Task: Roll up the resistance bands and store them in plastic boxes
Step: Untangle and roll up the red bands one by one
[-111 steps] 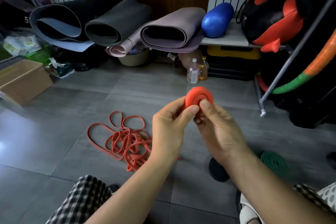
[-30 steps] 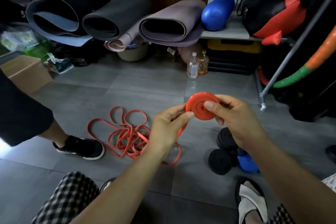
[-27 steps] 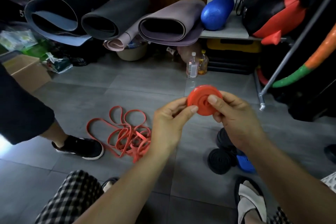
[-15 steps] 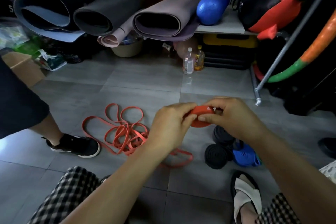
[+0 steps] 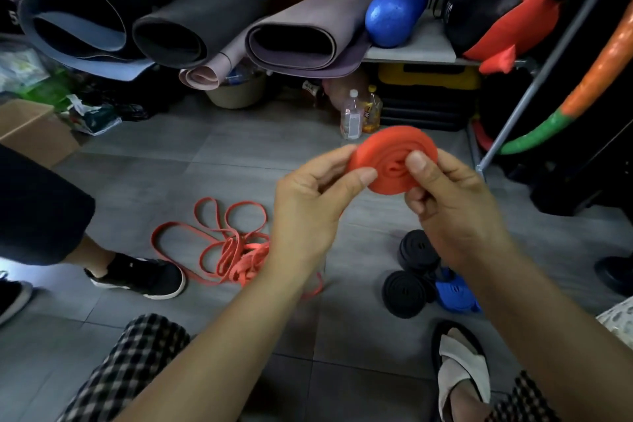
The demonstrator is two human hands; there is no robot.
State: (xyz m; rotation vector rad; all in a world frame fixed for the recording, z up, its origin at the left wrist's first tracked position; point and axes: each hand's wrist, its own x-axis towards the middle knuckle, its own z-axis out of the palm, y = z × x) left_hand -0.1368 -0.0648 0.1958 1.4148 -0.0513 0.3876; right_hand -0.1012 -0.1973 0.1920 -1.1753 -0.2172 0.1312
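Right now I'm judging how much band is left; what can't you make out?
Head view:
- Tail from the orange roll to the loose orange band: hidden by the left hand.
- The blue roll: partly behind the right forearm.
- Plastic boxes: none in frame.
- Labels on the bottles: too small.

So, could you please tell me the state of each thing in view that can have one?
Red coil, wound into a flat disc, held off the floor.
Left hand, pinches the coil's left rim.
Right hand, thumb presses the coil's middle.
Loose red band, unrolled, tangled on the floor.
Black rolls, wound, lying on the floor.
Blue roll, wound, beside the black ones.
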